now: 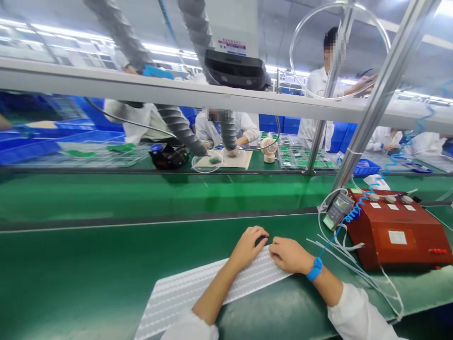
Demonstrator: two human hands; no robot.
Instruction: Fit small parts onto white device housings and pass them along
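A long white ribbed sheet [177, 295] lies flat on the green mat [88, 269] in front of me, running from lower left to the centre. My left hand [249, 245] rests on its far end with fingers curled around a small dark object [261, 240] I cannot make out. My right hand [288, 254] lies beside it on the sheet's corner, fingers bent and pressed down on the sheet. A blue wrist strap [314, 269] with a coiled blue cord circles my right wrist.
A red box [396, 233] with labels and white cables stands at the right, a small grey meter [338, 210] beside it. Slanted metal posts [371, 108] rise behind. A green conveyor belt [159, 193] runs across. Other people in white coats work at the far bench.
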